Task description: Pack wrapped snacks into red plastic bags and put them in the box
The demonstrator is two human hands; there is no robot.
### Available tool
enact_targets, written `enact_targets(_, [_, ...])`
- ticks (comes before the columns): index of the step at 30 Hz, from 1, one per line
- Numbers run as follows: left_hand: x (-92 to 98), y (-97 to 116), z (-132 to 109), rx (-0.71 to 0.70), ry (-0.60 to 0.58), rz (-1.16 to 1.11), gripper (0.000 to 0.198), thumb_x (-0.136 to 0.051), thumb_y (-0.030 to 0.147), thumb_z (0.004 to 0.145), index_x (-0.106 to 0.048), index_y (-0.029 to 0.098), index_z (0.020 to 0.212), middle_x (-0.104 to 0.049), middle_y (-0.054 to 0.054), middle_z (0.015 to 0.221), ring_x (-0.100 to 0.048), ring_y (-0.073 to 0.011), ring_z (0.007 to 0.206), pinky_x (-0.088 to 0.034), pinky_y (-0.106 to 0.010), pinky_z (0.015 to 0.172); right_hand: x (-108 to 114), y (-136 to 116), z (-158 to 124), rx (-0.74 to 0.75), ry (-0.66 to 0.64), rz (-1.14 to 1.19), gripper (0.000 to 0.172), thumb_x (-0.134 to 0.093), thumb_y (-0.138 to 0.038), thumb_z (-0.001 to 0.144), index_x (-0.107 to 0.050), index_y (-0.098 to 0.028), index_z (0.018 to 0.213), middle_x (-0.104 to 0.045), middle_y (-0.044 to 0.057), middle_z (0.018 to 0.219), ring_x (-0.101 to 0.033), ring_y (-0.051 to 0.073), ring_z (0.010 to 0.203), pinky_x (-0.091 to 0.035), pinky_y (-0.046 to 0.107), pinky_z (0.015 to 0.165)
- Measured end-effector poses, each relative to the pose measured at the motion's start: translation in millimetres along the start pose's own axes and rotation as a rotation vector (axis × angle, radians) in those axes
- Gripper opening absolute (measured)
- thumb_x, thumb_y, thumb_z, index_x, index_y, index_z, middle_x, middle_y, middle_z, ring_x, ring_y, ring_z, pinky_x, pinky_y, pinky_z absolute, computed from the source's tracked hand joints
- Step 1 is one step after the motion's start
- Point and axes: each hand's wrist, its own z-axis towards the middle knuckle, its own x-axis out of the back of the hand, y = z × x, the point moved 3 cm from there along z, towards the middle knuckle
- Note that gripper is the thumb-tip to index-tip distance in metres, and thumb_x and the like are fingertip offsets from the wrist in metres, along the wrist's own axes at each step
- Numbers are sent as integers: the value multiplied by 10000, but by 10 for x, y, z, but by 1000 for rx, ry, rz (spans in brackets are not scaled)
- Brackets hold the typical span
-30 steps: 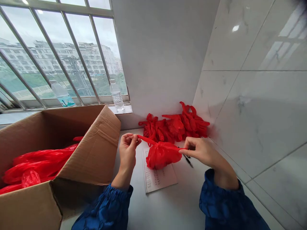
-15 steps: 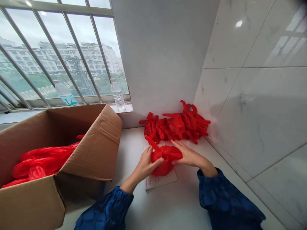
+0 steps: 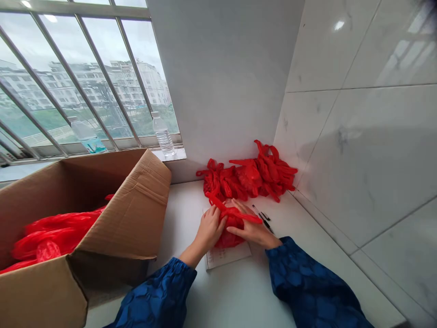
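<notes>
Corner of a white counter point(image 3: 232, 291) seen from above, with a marble-tiled wall point(image 3: 362, 150) along its right side and a barred window point(image 3: 85, 77) beyond, looking out on pale apartment blocks. An open cardboard box point(image 3: 112, 218) stands at the left of the counter, its near flaps folded outward, and holds a mass of loose red bags point(image 3: 48, 241). A row of bundled red bags point(image 3: 249, 177) lies at the back of the counter, in the corner against the wall. A clear water bottle point(image 3: 163, 136) stands upright on the window sill.

At centre, a crumpled red bag point(image 3: 232, 225) rests on a paper sheet point(image 3: 227, 257) printed with columns of small text, just in front of the bundled row and well to the right of the box. The left hand point(image 3: 208, 232) and right hand point(image 3: 252, 232) lie on either side of it, both half closed and curved down over the bag, fingers touching it. A twisted bag handle point(image 3: 232, 210) stretches across the top of the bundle, over the fingers of both hands. Two black pens point(image 3: 264, 221) lie beside the right fingertips, partly overlapping. Blue patterned sleeves point(image 3: 153, 296) cover both forearms up to the wrists.
</notes>
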Motion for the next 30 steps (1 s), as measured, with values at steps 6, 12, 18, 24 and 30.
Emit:
enact_targets(6, [-329, -144, -99, 5, -110, 169, 366, -499, 181, 952, -566, 199, 1311, -602, -127, 1361, -485, -302, 1334, -255, -566, 1173, -301, 138, -42, -112, -204, -232, 841, -608, -574, 906, -260, -231, 1590, -253, 85, 1642, -206, 278, 1522, -175, 521, 1248])
enact_targets(12, [-367, -201, -101, -7, -165, 206, 235, -498, 198, 971, -646, 179, 1154, -643, -125, 1311, -493, -306, 1332, -253, -563, 1180, -410, 256, -65, -111, -206, -290, 752, -581, -568, 925, -368, -211, 1551, -350, 97, 1601, -274, 292, 1499, -168, 540, 1246])
enact_targets(18, [-281, -132, -77, 4, -161, 144, 186, -510, 198, 959, -667, 183, 1058, -676, -110, 1227, -552, -297, 1253, -298, -557, 1147, -328, 191, -59, 15, -5, -229, 512, -600, -492, 942, -586, -216, 1373, -589, 113, 1419, -498, 298, 1346, -332, 515, 1154])
enact_targets(24, [247, 314, -146, -20, -123, 5, 344, -363, 376, 1036, -626, 184, 924, -687, -69, 971, -651, -196, 886, -504, -317, 810, 160, -189, -32, 104, 108, -132, 309, -435, -362, 1044, -674, -213, 916, -696, 58, 883, -623, 216, 876, -465, 381, 857])
enact_targets(30, [721, 998, -403, -22, -183, -35, 521, -730, 468, 818, -546, 223, 1240, -708, -44, 949, -646, -229, 828, -457, -303, 713, 532, -942, -201, 245, 204, 188, 459, -562, -463, 982, -412, -215, 626, -429, -34, 607, -434, 146, 592, -314, 292, 571])
